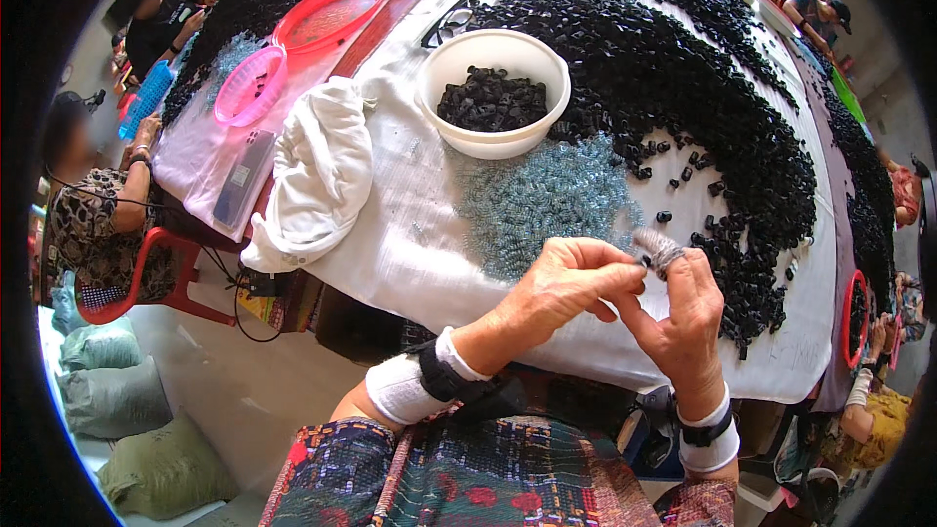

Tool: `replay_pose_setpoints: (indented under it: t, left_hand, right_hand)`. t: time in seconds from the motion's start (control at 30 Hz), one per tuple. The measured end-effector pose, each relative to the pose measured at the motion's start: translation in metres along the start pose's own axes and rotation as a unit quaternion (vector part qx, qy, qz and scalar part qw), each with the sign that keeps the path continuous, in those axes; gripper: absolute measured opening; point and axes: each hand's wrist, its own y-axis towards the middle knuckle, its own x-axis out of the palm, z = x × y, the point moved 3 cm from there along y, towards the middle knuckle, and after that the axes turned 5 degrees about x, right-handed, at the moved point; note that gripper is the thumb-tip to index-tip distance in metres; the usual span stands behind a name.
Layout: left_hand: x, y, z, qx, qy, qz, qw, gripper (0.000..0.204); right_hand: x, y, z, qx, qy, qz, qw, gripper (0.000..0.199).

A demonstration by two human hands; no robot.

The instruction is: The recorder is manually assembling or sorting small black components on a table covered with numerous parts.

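My left hand (571, 285) and my right hand (687, 322) meet over the near edge of the white-covered table. A small black part (644, 261) shows between their fingertips, mostly hidden. The left hand's thumb and forefinger are pinched together, and what they hold is too small to make out. Grey wrapping (661, 252) covers a finger of my right hand, which is closed round the black part. Just beyond my hands lies a heap of pale blue coil springs (542, 205). Loose small black parts (722, 234) spread in a large pile to the right.
A cream bowl (493, 143) holds more black parts. Left of it are a crumpled white cloth (322, 171), a pink basket (223, 102) and a red tray (288, 29). Black-handled scissors (447, 24) lie behind the bowl. Other people (107, 205) sit around the tables; full sacks (161, 468) stand on the floor.
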Motion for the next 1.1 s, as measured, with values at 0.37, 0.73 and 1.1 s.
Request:
replay_pose_setpoints:
  t: [0.37,0.73,1.1]
  left_hand:
    - [-0.054,0.018,0.045,0.069,-0.110,0.140,0.982,0.029]
    - [-0.093,0.032,0.075,0.123,-0.163,0.174,0.963,0.030]
    - [-0.064,0.022,0.041,0.067,-0.117,0.099,0.986,0.022]
  right_hand:
    - [-0.016,-0.004,0.064,0.215,0.022,0.052,0.975,0.014]
    - [0.017,0.004,0.084,0.150,-0.066,-0.018,0.986,0.017]
    - [0.039,0.007,0.107,0.118,-0.172,-0.108,0.972,0.033]
